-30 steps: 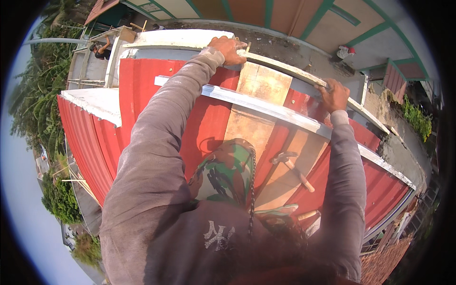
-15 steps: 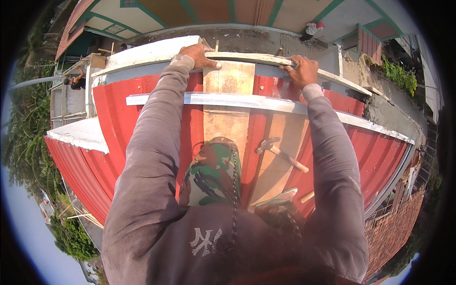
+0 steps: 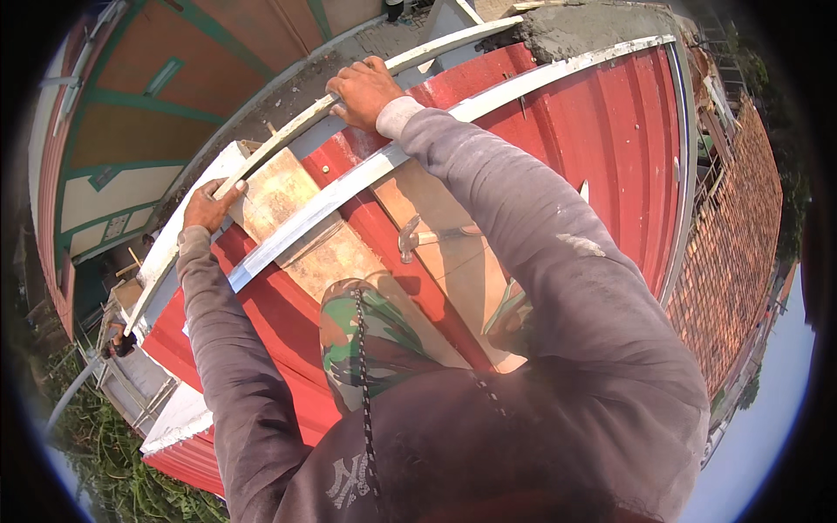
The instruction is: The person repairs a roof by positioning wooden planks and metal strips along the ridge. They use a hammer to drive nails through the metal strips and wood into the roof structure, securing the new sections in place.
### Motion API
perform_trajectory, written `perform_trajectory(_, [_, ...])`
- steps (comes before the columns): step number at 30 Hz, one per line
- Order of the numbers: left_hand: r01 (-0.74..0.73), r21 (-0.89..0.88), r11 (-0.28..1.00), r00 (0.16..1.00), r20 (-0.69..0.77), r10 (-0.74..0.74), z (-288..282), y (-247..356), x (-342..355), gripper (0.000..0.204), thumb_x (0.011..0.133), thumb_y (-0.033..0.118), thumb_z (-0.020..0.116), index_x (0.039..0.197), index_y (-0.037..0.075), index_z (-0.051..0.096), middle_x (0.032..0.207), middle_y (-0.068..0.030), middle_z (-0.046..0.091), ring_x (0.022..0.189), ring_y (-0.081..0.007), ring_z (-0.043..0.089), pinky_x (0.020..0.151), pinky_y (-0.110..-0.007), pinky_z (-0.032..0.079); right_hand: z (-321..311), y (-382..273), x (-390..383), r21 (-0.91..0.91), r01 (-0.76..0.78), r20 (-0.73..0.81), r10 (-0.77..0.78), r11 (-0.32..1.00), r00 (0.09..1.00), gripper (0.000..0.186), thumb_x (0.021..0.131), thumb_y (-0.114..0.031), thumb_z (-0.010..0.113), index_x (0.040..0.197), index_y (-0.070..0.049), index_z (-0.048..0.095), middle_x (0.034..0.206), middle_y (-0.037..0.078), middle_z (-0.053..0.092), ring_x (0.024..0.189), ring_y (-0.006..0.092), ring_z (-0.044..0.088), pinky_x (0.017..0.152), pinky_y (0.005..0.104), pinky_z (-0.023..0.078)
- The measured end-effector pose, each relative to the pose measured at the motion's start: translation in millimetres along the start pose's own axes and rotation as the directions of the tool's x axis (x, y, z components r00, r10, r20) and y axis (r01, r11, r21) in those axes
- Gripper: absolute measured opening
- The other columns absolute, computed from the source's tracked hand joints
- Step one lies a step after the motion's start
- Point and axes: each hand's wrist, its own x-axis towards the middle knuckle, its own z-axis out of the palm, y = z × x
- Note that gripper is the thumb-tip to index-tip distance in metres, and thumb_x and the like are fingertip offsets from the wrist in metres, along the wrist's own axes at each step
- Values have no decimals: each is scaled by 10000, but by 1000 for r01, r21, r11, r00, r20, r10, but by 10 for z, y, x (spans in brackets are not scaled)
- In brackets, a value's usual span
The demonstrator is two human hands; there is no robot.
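Shift of view: since half a second ago the view swings round, so the red sheet roof (image 3: 602,122) now slants up to the right; both hands stay at much the same places on the strip.
Long pale strip (image 3: 286,137): runs along the roof's far edge, bowed by the lens, reaching past both hands.
Left hand (image 3: 209,205): closed round the strip, thumb on the near side, just beside the far left corner of a worn tan board (image 3: 331,257); the fingers' far side is hidden.
Right hand (image 3: 364,90): fingers bent over the strip, nearer the roof's far right corner; how tightly they press cannot be told.
White bar (image 3: 314,214): crosses the roof nearer the body, roughly alongside the far edge and apart from the strip, passing over the tan board and under the forearms.
Hammer (image 3: 425,237): lies with its head at the left edge of a second board (image 3: 453,270), handle end hidden by the right sleeve.
Camouflage trousers (image 3: 379,331): a knee covers the tan board's near part.
Grey mortar (image 3: 593,30): rough patch at the roof's far right corner.
Brown tiled roof (image 3: 728,235): beyond the red roof's right edge.
Green-beamed wall (image 3: 200,65): across the lane, beyond the far edge.
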Motion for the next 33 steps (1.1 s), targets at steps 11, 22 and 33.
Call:
perform_trajectory(11, [-41,-40,998,999,10,41,-45,140,-93,660,913,614,771,1235,37,778,1002,-75,778,926,-188,689,921,-372,529,-15,588,-2271,563,-426,-536,705,708,464,86,945,-157,733,944,-76,705,925,83,692,898,271,659,834,431,523])
perform_trajectory(22, [13,-143,990,998,55,-5,-69,188,-75,638,897,567,805,1247,34,781,1041,-62,771,963,-161,670,904,-342,518,278,1812,-2252,531,-726,-285,899,437,333,260,972,-284,734,1158,-110,786,1159,134,701,1105,341,676,983,451,535])
perform_trajectory(33, [-44,-50,998,999,30,45,-81,141,-40,671,868,597,799,1225,29,786,1058,-114,791,952,-201,715,903,-358,536,311,2004,-2062,424,-797,-289,898,430,331,211,947,-248,733,1089,-92,748,1221,160,660,1211,377,620,1038,506,506])
